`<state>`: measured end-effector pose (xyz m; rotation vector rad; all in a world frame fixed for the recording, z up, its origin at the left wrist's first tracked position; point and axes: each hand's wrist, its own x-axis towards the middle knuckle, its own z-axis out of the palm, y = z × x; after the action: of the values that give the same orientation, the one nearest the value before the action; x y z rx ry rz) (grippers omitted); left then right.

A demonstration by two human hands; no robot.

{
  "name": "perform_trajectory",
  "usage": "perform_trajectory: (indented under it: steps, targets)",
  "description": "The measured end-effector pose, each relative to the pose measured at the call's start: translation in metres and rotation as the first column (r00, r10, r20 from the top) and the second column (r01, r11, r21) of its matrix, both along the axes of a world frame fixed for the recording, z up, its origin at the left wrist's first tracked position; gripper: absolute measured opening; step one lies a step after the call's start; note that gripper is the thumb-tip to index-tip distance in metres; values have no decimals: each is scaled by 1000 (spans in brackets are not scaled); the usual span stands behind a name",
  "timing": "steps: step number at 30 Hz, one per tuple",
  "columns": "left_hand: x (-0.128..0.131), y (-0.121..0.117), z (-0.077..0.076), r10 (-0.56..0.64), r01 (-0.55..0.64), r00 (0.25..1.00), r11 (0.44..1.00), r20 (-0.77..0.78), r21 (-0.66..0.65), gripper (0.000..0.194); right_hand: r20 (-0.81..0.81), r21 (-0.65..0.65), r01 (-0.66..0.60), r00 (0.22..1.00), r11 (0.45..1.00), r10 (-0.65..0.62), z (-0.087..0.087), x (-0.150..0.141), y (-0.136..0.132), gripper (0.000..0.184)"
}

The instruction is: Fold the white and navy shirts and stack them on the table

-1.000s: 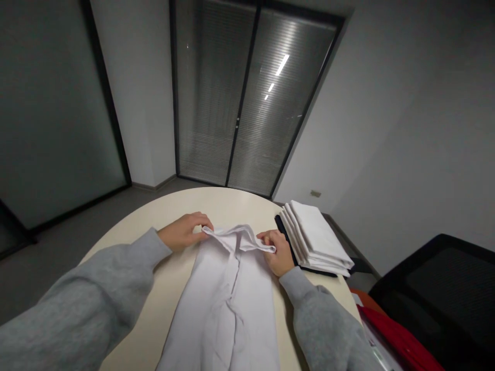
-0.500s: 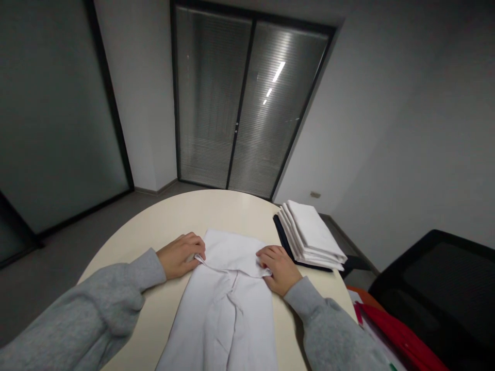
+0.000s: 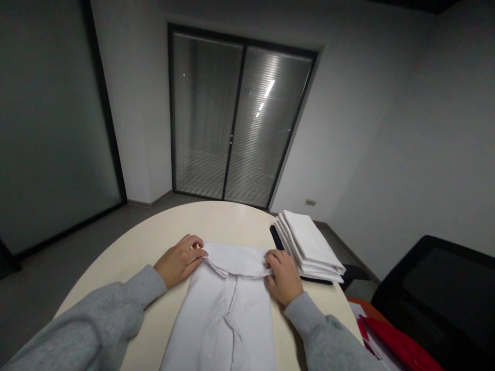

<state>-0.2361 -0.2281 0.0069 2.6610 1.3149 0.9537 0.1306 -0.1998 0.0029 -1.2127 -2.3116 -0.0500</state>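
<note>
Both forearms in grey sleeves (image 3: 149, 286) reach in from the lower corners of the frame, wrists low, knuckles up. The left hand (image 3: 180, 260), left of centre, pinches the left corner of a folded-down flap between thumb and fingers. The right hand (image 3: 285, 276), right of centre, has its fingers curled over the flap's other end, gripping it.

The white cloth (image 3: 249, 330) they hold lies lengthwise on the round table (image 3: 154, 234), running from the bottom edge of the frame up to the hands, its flap across the top and a creased seam down the middle.

Pale tabletop stretches from the flap to the curved far rim, and a broad stretch lies left of the left hand. The right hand has less room: a stack of folded white cloths (image 3: 311, 239) sits just beside it, near the table's right edge.
</note>
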Motion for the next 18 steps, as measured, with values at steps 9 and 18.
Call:
perform_trajectory:
  steps: [9,18]
  targets:
    - [0,18,-15,197,-94,941,933,274,-346,39,-65,-121,-63,996,991,55,-15,3,-2,33]
    - [17,29,-33,381,-303,922,822,70,-483,54,-24,-120,-1,1000,993,-2,-13,-2,-4,31]
